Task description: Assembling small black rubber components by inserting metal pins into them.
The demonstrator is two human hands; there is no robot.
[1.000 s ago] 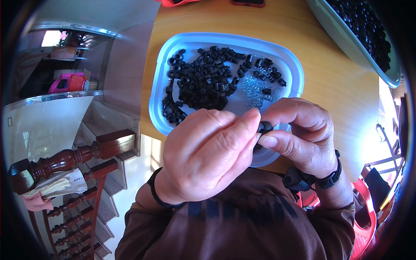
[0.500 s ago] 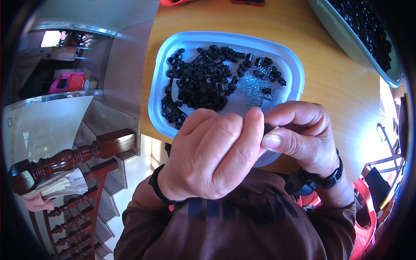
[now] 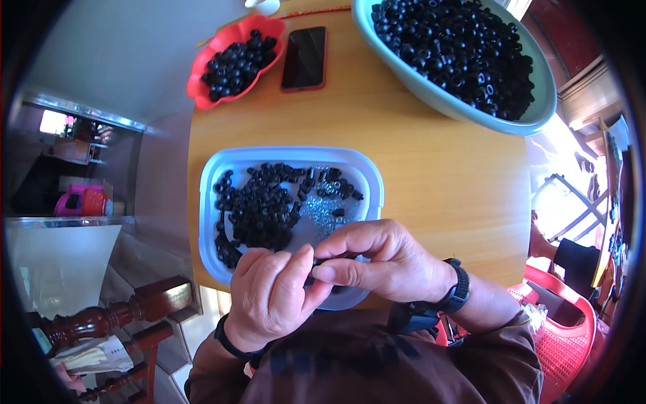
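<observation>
Presently, the white rectangular plastic tray (image 3: 374,202) sits below two hands. The left hand (image 3: 268,291) and right hand (image 3: 380,259), fingertips together, pinch a small black plastic part (image 3: 313,262), largely covered, over the tray's near side. Uneven finger pressure or slippage could eject it among the tray's thin silvery wire springs (image 3: 323,213).

The left hand (image 3: 268,293) curls close beside the right hand (image 3: 397,262) – its thumb (image 3: 343,273) and pointing finger (image 3: 353,237) pinching – and both arms (image 3: 494,296) bend inward.
</observation>
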